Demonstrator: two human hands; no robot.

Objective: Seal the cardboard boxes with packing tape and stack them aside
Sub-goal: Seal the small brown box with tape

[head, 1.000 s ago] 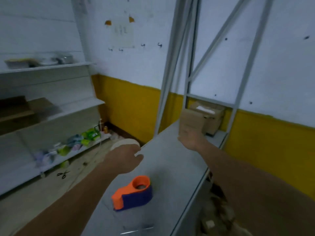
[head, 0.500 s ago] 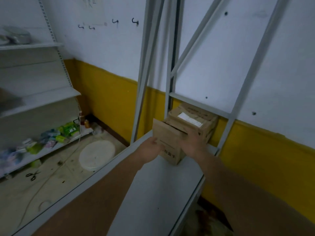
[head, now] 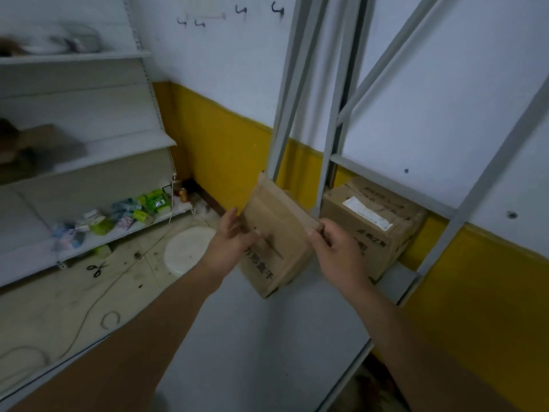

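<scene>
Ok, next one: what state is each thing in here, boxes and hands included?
small box: tilted, held at both sides, lowest corner at the table; sealed or not, cannot tell.
larger box: flaps closed, label on top, resting on the table behind.
left hand: grips the small box's left side.
right hand: pinches its right edge.
scissors: lying on the floor.
</scene>
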